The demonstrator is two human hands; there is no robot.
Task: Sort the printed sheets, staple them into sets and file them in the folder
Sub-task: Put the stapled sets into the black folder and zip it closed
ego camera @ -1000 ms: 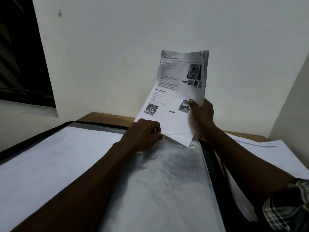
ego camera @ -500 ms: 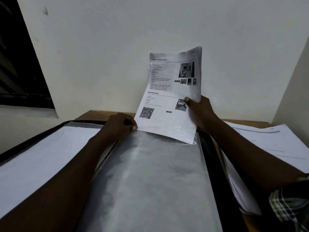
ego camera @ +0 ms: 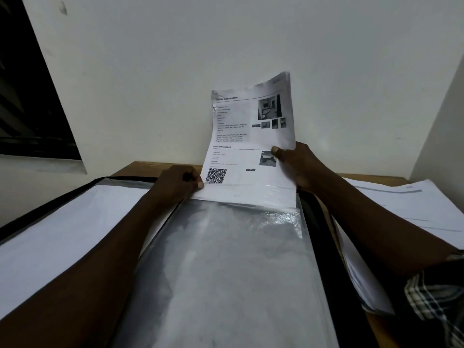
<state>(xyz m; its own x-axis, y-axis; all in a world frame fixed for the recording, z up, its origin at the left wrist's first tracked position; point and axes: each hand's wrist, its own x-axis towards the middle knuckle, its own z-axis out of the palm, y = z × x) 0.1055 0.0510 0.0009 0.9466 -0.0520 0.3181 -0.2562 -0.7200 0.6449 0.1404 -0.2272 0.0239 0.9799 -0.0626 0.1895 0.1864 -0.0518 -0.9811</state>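
A dark window (ego camera: pixel 32 96) fills the far left, set in a pale wall. Below it the black-edged folder (ego camera: pixel 47 205) lies open on a wooden table (ego camera: pixel 140 169), with a blank white sheet (ego camera: pixel 75 234) on its left half.

The left hand (ego camera: pixel 175 184) is curled, thumb against forefinger. It pinches the top left corner of the plastic sleeve (ego camera: pixel 226 267), just at the lower left corner of the paper. A second ago this hand sat nearer the middle of the sleeve's mouth; it has since shifted left to the corner.

The stapled set of printed sheets (ego camera: pixel 251 146) stands nearly upright above the folder's right half, QR code low on the left and photos on the right. Its bottom edge sits inside the sleeve's mouth, a band of plastic showing over it. One second ago the set was tilted, one lower corner pointing down at the sleeve. Now the edge runs almost level across the opening.

The right hand (ego camera: pixel 298 164) pinches the set's right edge, thumb on the front and fingers behind, much as before.

Further right a stack of loose sheets (ego camera: pixel 401 204) lies on the table, beside the folder. A plaid sleeve (ego camera: pixel 439 297) shows at the lower right edge.
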